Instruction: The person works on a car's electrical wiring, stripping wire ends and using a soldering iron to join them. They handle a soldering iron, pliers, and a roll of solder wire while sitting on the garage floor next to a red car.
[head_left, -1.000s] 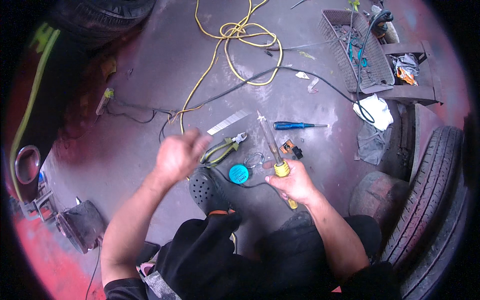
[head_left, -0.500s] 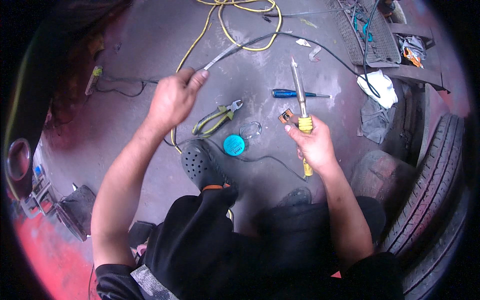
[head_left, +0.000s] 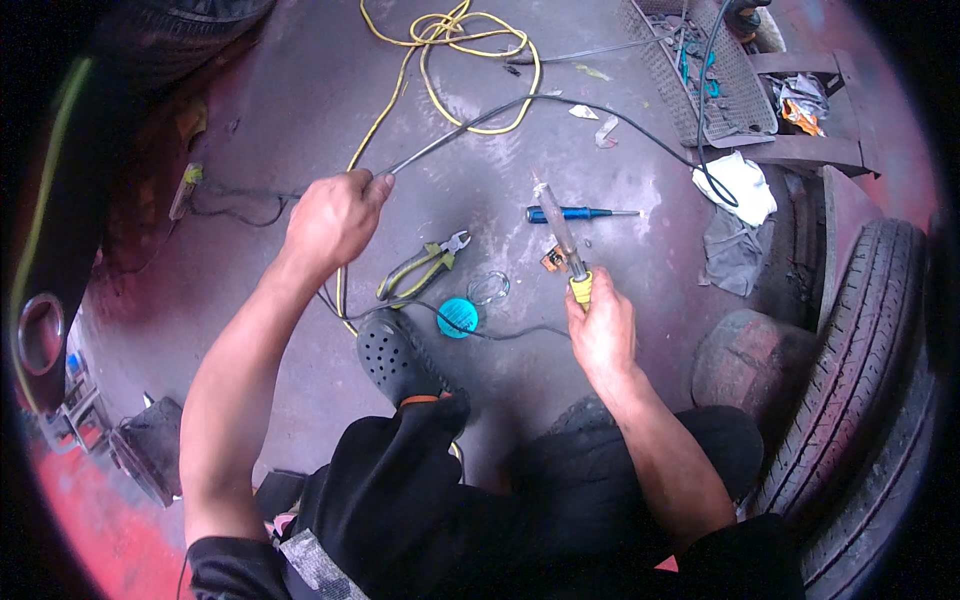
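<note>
Gripping black cable (head_left: 470,125), left hand (head_left: 330,215) closed in fist around it. Right hand (head_left: 600,330) closed on soldering iron (head_left: 565,240) by yellow handle, tip pointing away. Pliers (head_left: 420,268), blue cap (head_left: 457,317) on floor btwn hands; blue screwdriver (head_left: 575,213) just beyond iron.

We see no screens and no signs. The only package-like things we find are small and unclear: a crumpled orange and white wrapper (head_left: 797,112) lies in the open metal tray (head_left: 850,100) at the far right of the floor, beside a wire mesh basket. A small orange and black packet (head_left: 552,258) lies on the grey floor (head_left: 300,90) near its middle, just beside the blue-handled screwdriver. We cannot tell any labels on them.
</note>
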